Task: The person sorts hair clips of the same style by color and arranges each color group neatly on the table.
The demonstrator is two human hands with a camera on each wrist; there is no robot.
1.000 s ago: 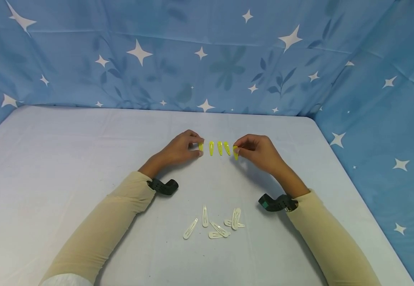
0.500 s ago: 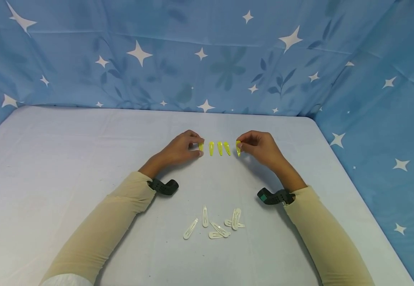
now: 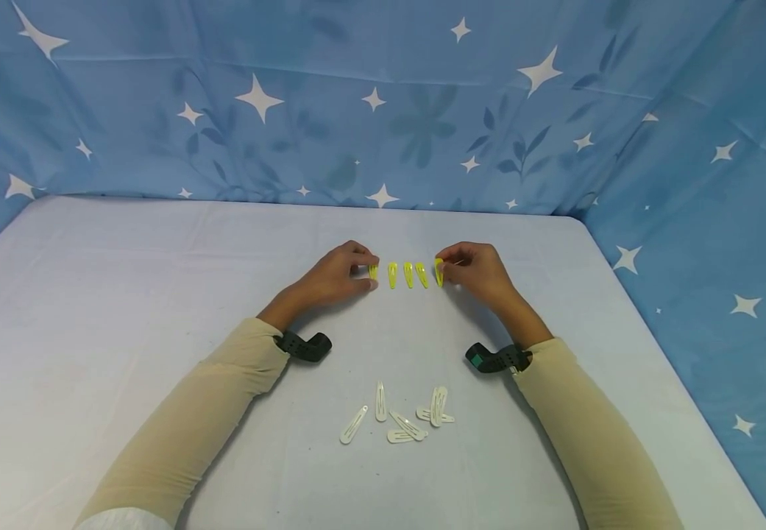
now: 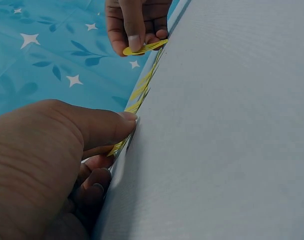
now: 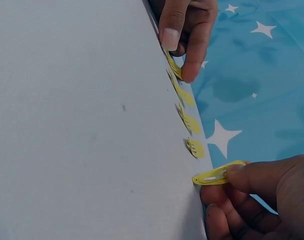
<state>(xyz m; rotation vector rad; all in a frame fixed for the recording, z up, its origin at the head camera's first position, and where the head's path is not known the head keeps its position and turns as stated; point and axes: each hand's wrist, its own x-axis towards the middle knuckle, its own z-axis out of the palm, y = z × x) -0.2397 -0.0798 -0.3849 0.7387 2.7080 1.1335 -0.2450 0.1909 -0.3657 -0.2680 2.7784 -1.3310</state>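
A row of yellow hair clips [image 3: 407, 274] lies across the middle of the white table [image 3: 124, 294]. My left hand [image 3: 339, 274] pinches the leftmost yellow clip [image 3: 372, 271] at the row's left end, thumb and finger curled on it [image 4: 123, 140]. My right hand [image 3: 472, 271] pinches another yellow clip [image 3: 438, 271] at the right end and holds it tilted just above the surface [image 5: 216, 175]. Three yellow clips [image 5: 187, 122] lie flat between the two hands.
Several white hair clips [image 3: 399, 418] lie in a loose cluster nearer to me, between my forearms. A blue starred cloth [image 3: 383, 103] hangs behind the table and along its right side. Each wrist carries a dark strap [image 3: 303, 346].
My right hand has carried its yellow clip up and slightly left, closer to the row's right end. The left hand has stayed on the leftmost clip.
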